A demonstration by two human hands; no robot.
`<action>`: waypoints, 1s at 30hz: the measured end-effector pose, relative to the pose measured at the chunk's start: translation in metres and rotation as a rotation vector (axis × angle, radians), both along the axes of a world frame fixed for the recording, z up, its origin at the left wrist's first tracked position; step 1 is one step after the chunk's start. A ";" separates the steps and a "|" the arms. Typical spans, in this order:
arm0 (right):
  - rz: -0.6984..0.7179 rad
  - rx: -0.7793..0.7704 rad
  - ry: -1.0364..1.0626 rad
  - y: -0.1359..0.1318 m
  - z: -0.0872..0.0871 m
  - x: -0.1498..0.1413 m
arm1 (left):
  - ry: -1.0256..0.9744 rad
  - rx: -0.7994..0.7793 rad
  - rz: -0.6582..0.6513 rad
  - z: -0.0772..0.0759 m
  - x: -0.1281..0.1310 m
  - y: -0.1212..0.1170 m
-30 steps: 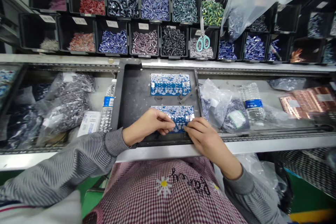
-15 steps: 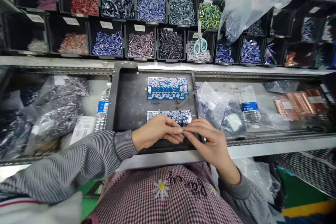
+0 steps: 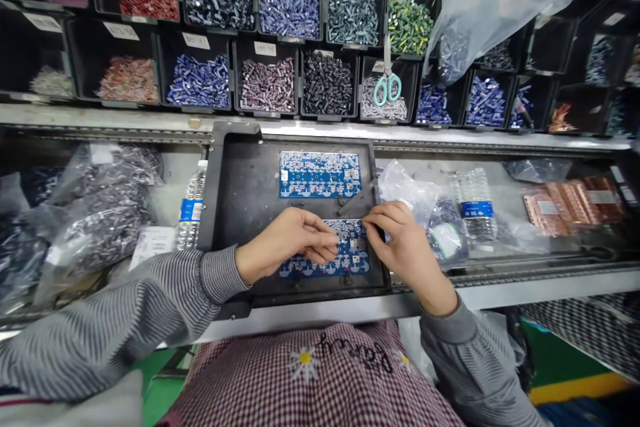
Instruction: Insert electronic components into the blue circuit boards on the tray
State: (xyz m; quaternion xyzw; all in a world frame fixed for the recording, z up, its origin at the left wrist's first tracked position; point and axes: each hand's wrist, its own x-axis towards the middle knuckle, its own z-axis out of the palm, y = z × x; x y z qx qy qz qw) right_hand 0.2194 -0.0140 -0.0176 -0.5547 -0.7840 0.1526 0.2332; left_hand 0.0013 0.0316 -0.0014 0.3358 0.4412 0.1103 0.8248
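Two blue circuit boards lie in a black tray (image 3: 247, 197). The far circuit board (image 3: 320, 177) is in full view, while part of the near circuit board (image 3: 353, 263) is hidden beneath my fingers. Over the near board's left half is my left hand (image 3: 293, 240), its thumb and fingertips pinched together. My right hand (image 3: 403, 240) pinches at the same board's upper right corner. Anything between either hand's fingertips is too small or too covered to make out.
Black bins of small components, such as blue parts (image 3: 199, 82), line the back. Scissors (image 3: 387, 80) rest on one bin. Bagged parts (image 3: 107, 200) and a water bottle (image 3: 191, 207) are left; another bottle (image 3: 475, 207) and copper-coloured strips (image 3: 570, 203) are right.
My hands came together in front of the near board, then parted. Now the left is back over the board and the right is at its upper right corner.
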 end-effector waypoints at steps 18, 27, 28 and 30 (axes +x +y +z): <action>0.041 0.004 -0.052 -0.004 0.004 -0.001 | -0.040 -0.080 0.033 0.000 -0.013 -0.001; 0.183 -0.027 0.181 0.028 0.033 -0.066 | -0.221 -0.130 0.229 0.004 -0.026 0.005; 0.197 -0.035 0.159 0.038 0.030 -0.071 | -0.235 -0.120 0.254 0.003 -0.030 0.006; 0.229 -0.054 0.096 0.059 0.020 -0.077 | -0.240 -0.116 0.270 0.001 -0.039 0.008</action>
